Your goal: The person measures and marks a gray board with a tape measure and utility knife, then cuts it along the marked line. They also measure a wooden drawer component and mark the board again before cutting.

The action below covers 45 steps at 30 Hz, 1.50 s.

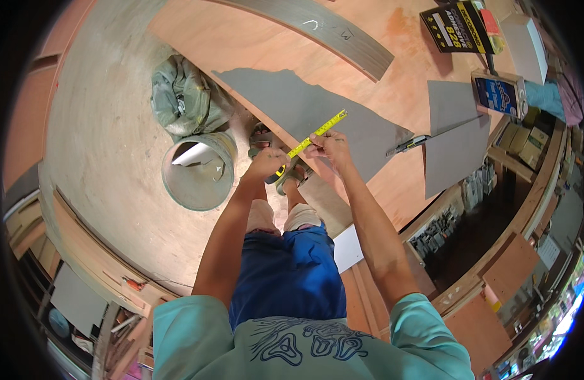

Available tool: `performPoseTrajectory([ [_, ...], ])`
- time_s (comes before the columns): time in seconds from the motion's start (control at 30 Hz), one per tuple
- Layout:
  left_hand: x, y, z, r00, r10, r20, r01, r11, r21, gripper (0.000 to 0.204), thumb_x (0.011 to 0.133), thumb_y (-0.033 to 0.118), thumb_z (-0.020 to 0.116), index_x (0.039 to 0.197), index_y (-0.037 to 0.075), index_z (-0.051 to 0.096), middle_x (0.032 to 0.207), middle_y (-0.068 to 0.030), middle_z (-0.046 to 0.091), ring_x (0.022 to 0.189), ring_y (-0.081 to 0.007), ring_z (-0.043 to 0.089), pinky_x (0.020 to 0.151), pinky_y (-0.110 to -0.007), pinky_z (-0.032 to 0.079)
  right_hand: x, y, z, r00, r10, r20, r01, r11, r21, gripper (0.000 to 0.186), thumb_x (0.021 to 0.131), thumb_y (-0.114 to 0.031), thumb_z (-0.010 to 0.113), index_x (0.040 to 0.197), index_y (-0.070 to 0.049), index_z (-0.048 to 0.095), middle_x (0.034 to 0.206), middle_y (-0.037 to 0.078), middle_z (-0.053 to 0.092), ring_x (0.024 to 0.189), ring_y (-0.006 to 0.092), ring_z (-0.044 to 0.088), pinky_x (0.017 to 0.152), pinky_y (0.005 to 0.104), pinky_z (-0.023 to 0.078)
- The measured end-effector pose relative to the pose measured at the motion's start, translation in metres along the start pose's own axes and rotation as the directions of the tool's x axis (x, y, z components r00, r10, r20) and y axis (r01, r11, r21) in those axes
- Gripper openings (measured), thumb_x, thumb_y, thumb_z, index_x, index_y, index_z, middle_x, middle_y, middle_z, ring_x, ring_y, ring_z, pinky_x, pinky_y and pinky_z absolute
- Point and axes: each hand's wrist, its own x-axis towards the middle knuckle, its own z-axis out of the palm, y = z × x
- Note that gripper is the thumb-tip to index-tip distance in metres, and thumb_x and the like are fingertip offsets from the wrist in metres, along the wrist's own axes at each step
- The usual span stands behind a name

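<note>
Yellow, narrow and straight, the blade of your tape measure (299,148) slants out of its yellow-and-black case, its tip over a matte grey sheet (311,101) with one ragged edge. That sheet lies flat on smooth, orange-tan plywood (399,98), near a slim cutter (411,144). Your left hand (267,163) is closed round the case; your right hand (331,147) pinches the blade partway along. Whether the blade touches the sheet cannot be told from this angle.
</note>
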Motion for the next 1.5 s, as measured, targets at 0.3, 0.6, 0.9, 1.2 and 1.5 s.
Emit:
performPoseTrajectory([
  [0.3,0.008,-0.012,0.015,0.983,0.024,-0.180,-0.007,0.996,0.094,0.024,0.079,0.021,0.063,0.089,0.001,0.073,0.078,-0.0111,0.070,0.076,-0.0231,0.066,0.074,-0.035,0.050,0.003,0.005,-0.138,0.711,-0.686,-0.158,0.316,0.512,-0.799,0.018,0.084,-0.014,0.061,0.095,-0.002,0.068,0.090,0.016,0.068,0.083,0.0269,0.065,0.076,0.0358,0.052],
  [0.6,0.013,-0.039,0.021,0.992,-0.121,-0.036,0.121,0.993,-0.002,0.023,0.079,0.028,0.063,0.086,0.009,0.074,0.083,-0.0056,0.071,0.099,-0.0270,0.063,0.108,-0.052,0.022,-0.019,-0.004,-0.218,0.659,-0.736,0.154,0.107,-0.111,-0.988,0.047,0.067,0.007,0.061,0.112,-0.005,0.056,0.126,0.019,0.050,0.115,0.0397,0.049,0.095,0.0432,0.046],
  [0.9,-0.001,-0.020,0.018,0.991,0.004,-0.135,-0.002,1.000,0.017,0.020,0.081,0.019,0.063,0.074,0.001,0.070,0.066,-0.0059,0.064,0.063,-0.0145,0.059,0.062,-0.029,0.046,-0.028,-0.019,-0.227,0.737,-0.609,0.292,0.101,-0.329,-0.939,0.024,0.069,0.003,0.061,0.092,-0.006,0.058,0.111,0.013,0.056,0.110,0.0340,0.052,0.092,0.0425,0.047],
  [1.2,0.004,-0.003,0.010,0.982,-0.136,-0.130,0.147,0.986,0.077,0.020,0.078,0.025,0.065,0.081,0.006,0.073,0.080,-0.0044,0.070,0.089,-0.0183,0.063,0.085,-0.031,0.043,-0.026,-0.036,-0.229,0.789,-0.411,0.456,0.178,-0.558,-0.811,0.019,0.077,-0.002,0.057,0.093,-0.011,0.061,0.094,0.010,0.056,0.099,0.0291,0.056,0.084,0.0438,0.044],
  [1.5,-0.019,-0.003,0.002,0.996,-0.003,-0.089,0.011,0.996,0.093,0.019,0.078,0.019,0.064,0.077,0.001,0.071,0.069,-0.0082,0.067,0.066,-0.0180,0.062,0.066,-0.031,0.048,-0.073,-0.009,-0.154,0.630,-0.573,0.524,0.485,-0.236,-0.842,0.018,0.077,-0.008,0.061,0.095,-0.011,0.062,0.099,0.009,0.060,0.092,0.0301,0.059,0.080,0.0414,0.044],
])
